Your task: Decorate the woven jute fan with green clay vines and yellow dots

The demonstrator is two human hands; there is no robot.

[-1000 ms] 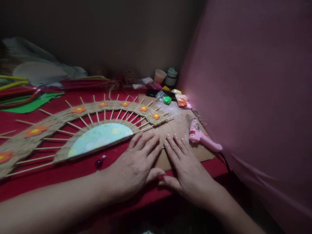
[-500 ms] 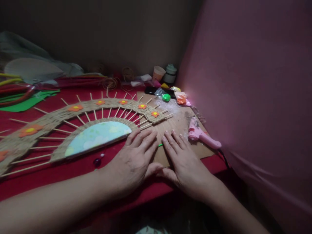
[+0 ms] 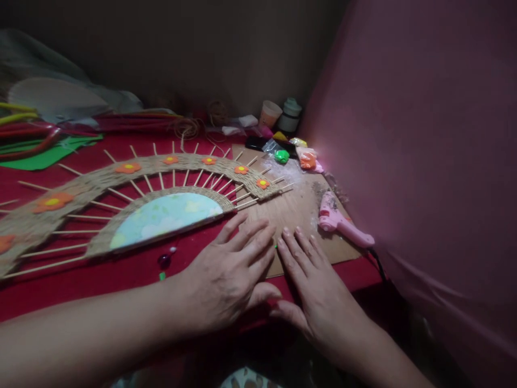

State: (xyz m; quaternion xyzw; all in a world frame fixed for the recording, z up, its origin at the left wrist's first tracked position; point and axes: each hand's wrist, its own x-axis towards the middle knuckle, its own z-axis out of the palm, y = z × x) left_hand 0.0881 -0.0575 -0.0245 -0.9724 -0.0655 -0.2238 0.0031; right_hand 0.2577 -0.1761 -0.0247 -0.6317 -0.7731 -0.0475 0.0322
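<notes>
Both hands lie palm down on the cardboard sheet (image 3: 343,250) near the table's front edge. My left hand (image 3: 234,269) has its fingers stretched out, and my right hand (image 3: 313,275) lies flat beside it, the thumbs nearly touching. Between the fingertips shows a tiny bit of a green strip (image 3: 276,246); the rest is hidden, apparently under my left fingers. Left of my hands sits a woven fan-shaped piece (image 3: 186,161) with thin sticks, orange flowers (image 3: 128,167) and a pale blue half-round centre (image 3: 165,218). Its right end overlaps the cardboard.
A pink glue gun (image 3: 343,223) rests on the cardboard's right side. Behind are bagged clay pieces (image 3: 281,156), a paper cup (image 3: 270,114) and a lidded jar (image 3: 290,114). Green sheets (image 3: 52,155) lie at the left. A pink curtain (image 3: 424,134) hangs at the right.
The view has shifted slightly. My left fingers have slid right and forward over the green strip, covering most of it. My right hand stays flat, close by.
</notes>
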